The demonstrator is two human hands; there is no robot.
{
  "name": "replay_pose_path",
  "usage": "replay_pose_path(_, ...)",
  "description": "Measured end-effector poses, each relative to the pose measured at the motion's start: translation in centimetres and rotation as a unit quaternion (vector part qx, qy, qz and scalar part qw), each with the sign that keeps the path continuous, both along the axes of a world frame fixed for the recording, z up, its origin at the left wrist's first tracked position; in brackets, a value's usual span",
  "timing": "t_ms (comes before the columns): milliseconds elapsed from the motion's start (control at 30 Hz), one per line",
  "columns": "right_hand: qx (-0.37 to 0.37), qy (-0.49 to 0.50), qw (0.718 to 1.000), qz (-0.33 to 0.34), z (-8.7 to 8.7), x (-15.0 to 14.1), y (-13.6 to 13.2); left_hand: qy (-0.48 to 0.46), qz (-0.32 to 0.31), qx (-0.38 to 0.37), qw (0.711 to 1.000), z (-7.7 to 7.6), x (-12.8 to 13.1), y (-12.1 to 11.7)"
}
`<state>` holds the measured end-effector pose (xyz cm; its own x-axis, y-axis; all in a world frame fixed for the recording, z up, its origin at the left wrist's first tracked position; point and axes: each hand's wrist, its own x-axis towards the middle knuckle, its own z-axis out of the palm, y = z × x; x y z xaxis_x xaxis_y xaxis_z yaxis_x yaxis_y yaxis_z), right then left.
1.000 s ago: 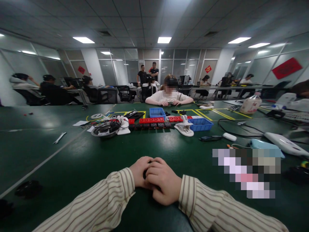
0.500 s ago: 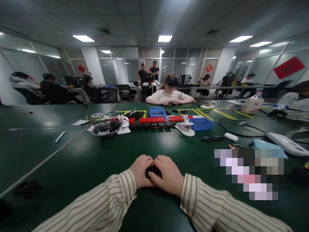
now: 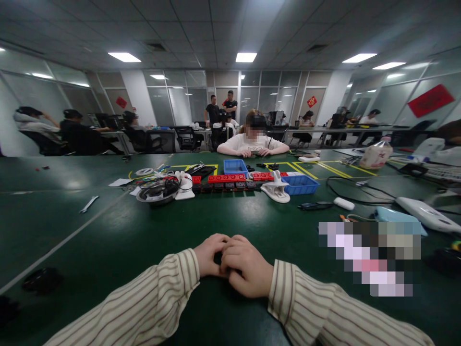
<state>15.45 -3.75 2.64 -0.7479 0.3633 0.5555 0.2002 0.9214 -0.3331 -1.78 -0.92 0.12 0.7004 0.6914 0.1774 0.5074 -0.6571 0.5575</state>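
Just in front of me, over the green table (image 3: 126, 240), my two hands meet. My left hand (image 3: 207, 255) is closed, its fingers and thumb curved round a small black object (image 3: 218, 258). Only a dark sliver of that object shows between the hands, so its kind cannot be told. From the right, my right hand (image 3: 248, 267) lies over it with bent fingers, touching the left fingertips and covering most of the object.
Beyond my hands lie a row of red and black blocks (image 3: 230, 182), a white clip stand (image 3: 276, 190), blue bins (image 3: 300, 184) and a metal bowl of cables (image 3: 158, 194). A wrench (image 3: 89, 204) lies left. Across the table sits a person (image 3: 254, 142).
My right hand has shifted slightly down and its fingers have curled over the black object, which was more visible between both hands before. My left hand has moved only a little.
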Motion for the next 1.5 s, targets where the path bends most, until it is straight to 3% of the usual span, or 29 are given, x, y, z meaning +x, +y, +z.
replay_pose_path(100,0.015,0.019,0.999,-0.035,0.5,0.1,-0.2,-0.008,0.013,0.018,1.000,-0.1,0.3,-0.3)
replay_pose_path(300,-0.017,-0.052,0.979,-0.198,0.5,-0.1,-0.2,0.085,0.127,0.076,0.985,0.8,1.6,-2.1)
replay_pose_path(500,-0.032,-0.086,0.967,-0.238,-0.1,-0.4,0.0,0.099,0.138,0.078,0.982,0.7,2.1,-2.4)
replay_pose_path(600,-0.024,-0.086,0.972,-0.216,0.0,-0.3,0.1,0.077,0.118,0.072,0.987,0.4,1.6,-1.8)
replay_pose_path(833,-0.003,-0.004,0.999,-0.053,-0.3,0.2,0.3,0.057,0.029,0.092,0.994,0.1,0.2,-0.3)
replay_pose_path(967,-0.029,0.014,0.999,-0.026,-0.1,0.3,0.1,0.065,0.024,0.098,0.993,-0.3,0.0,0.0)
replay_pose_path(1033,-0.043,0.004,0.998,-0.046,0.2,0.2,0.0,0.060,0.034,0.099,0.993,-0.3,0.2,-0.2)
replay_pose_path(1133,-0.044,-0.030,0.990,-0.134,0.6,-0.1,-0.3,0.053,0.070,0.103,0.991,0.0,0.7,-1.0)
replay_pose_path(1267,-0.021,-0.104,0.951,-0.290,0.9,-0.6,-0.7,0.057,0.121,0.099,0.986,0.4,1.8,-2.1)
replay_pose_path(1333,-0.013,-0.141,0.932,-0.334,1.0,-0.7,-0.9,0.057,0.146,0.098,0.983,0.4,2.2,-2.5)
replay_pose_path(1400,-0.010,-0.164,0.925,-0.342,1.0,-0.8,-0.9,0.051,0.164,0.095,0.981,0.3,2.4,-2.6)
replay_pose_path(1500,-0.003,-0.170,0.944,-0.284,1.2,-0.5,-0.7,0.040,0.156,0.092,0.983,0.4,2.1,-2.2)
